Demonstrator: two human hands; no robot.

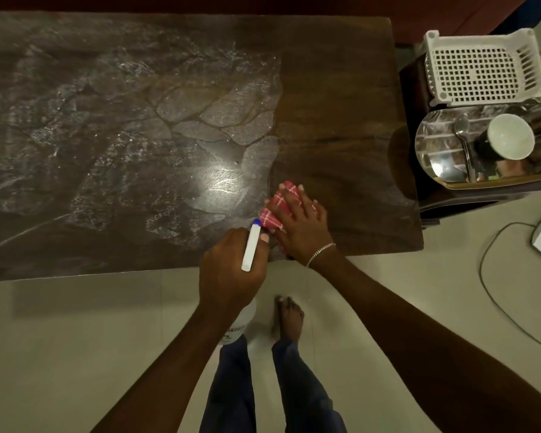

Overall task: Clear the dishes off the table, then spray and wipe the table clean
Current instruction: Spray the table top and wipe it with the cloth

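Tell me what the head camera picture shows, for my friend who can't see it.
A person's right hand presses a red checked cloth flat on a wooden table streaked with whitish spray. The left hand grips a white spray bottle at the near edge. A bowl and spoon lie on a steel plate beside the table.

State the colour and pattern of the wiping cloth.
The cloth is red with white checks; head view, under the right hand.

Pale tiled floor (pixel 75 339), grey cable (pixel 480 270) looping across it (right side), dark wooden side stand (pixel 450 204), dim light
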